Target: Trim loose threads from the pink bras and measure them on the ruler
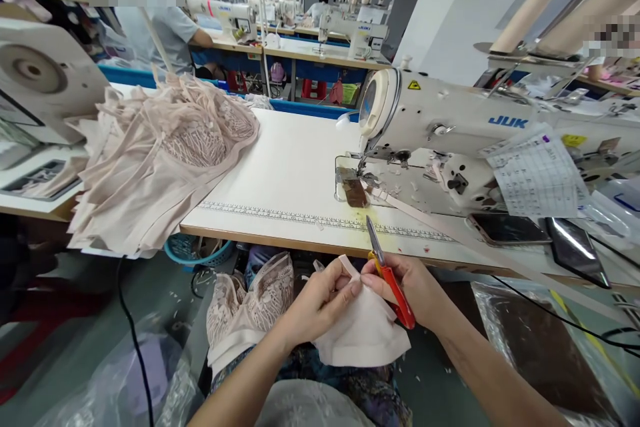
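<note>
A pale pink bra (363,333) with lace cups hangs over my lap, its lace part to the left of my forearm. Pinched between thumb and fingers of my left hand (323,297) is the bra's upper edge, near a narrow strap end. My right hand (413,283) grips scissors (399,297) with red-orange handles, blades pointing up and away toward the table edge. The thumb and a fingertip of that same hand also touch the bra's edge, close to my left fingertips. Whether the blades are fully closed is hard to tell.
A white sewing machine (440,113) stands on the table (295,167), which has a printed ruler along its front. Several similar bras (170,140) are heaped at left. Two phones, one a dark phone (510,228), lie at right. Below hangs a blue basket (200,253).
</note>
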Demonstrator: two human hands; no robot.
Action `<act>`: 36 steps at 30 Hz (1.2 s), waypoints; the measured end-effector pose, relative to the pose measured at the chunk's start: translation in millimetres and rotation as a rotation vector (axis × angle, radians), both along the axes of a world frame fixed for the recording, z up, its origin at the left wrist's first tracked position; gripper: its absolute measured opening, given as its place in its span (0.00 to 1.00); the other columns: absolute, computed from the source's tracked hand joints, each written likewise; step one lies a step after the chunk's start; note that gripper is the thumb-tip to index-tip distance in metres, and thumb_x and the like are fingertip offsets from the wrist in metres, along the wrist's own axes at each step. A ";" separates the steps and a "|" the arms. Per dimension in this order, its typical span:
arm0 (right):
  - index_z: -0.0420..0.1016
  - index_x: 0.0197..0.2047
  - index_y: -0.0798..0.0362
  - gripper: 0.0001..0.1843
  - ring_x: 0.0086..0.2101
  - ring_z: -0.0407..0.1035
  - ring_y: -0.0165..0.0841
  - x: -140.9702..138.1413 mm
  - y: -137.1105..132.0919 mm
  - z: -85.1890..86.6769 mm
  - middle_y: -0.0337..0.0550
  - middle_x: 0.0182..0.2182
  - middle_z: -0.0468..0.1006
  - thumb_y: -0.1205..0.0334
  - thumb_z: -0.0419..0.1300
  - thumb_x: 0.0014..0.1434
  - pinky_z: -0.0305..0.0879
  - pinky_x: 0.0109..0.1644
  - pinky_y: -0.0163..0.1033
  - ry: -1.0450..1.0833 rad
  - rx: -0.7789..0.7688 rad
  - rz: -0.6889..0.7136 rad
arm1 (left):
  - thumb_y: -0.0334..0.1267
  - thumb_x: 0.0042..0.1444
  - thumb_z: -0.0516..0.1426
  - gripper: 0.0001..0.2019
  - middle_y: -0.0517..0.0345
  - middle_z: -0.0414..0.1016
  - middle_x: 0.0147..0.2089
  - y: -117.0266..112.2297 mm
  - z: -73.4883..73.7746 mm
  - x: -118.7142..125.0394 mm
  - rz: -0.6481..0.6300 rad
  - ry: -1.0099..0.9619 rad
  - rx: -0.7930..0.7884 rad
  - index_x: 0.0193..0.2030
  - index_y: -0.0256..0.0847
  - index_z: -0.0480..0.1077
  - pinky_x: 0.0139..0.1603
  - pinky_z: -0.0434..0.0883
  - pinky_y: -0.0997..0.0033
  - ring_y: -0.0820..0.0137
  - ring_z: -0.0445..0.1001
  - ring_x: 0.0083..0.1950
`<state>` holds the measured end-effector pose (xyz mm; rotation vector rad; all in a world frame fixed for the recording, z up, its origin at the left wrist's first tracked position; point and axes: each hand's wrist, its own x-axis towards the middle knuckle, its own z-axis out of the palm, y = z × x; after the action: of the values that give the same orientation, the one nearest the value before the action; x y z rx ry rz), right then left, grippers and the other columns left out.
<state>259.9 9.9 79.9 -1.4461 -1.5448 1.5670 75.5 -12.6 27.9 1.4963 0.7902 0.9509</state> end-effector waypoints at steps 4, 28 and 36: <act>0.72 0.31 0.54 0.24 0.15 0.60 0.27 4.9 3.4 -3.0 0.33 0.18 0.68 0.44 0.73 0.44 0.59 0.19 0.32 0.053 -0.073 0.073 | 0.53 0.68 0.52 0.18 0.68 0.49 0.24 1.9 -5.6 2.5 -0.046 -0.077 -0.049 0.38 0.38 0.61 0.25 0.48 0.76 0.77 0.48 0.24; 0.69 0.30 0.53 0.20 0.33 0.70 0.37 28.0 -17.2 -29.8 0.49 0.36 0.79 0.45 0.67 0.55 0.68 0.37 0.41 0.169 0.167 0.085 | 0.40 0.69 0.52 0.12 0.53 0.73 0.37 -22.9 -11.6 -10.2 0.260 0.081 0.136 0.38 0.38 0.73 0.36 0.66 0.75 0.70 0.70 0.36; 0.71 0.30 0.52 0.18 0.27 0.65 0.35 23.2 -37.1 -25.8 0.42 0.26 0.72 0.46 0.63 0.60 0.65 0.30 0.37 -0.086 0.420 -0.149 | 0.46 0.68 0.54 0.15 0.56 0.69 0.34 -27.1 -22.2 6.4 0.376 -0.032 -0.049 0.34 0.39 0.70 0.35 0.63 0.75 0.71 0.67 0.35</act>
<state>283.2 -27.2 54.1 -1.3625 -1.6504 1.0291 81.8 -39.7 5.7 1.3108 1.0872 1.2198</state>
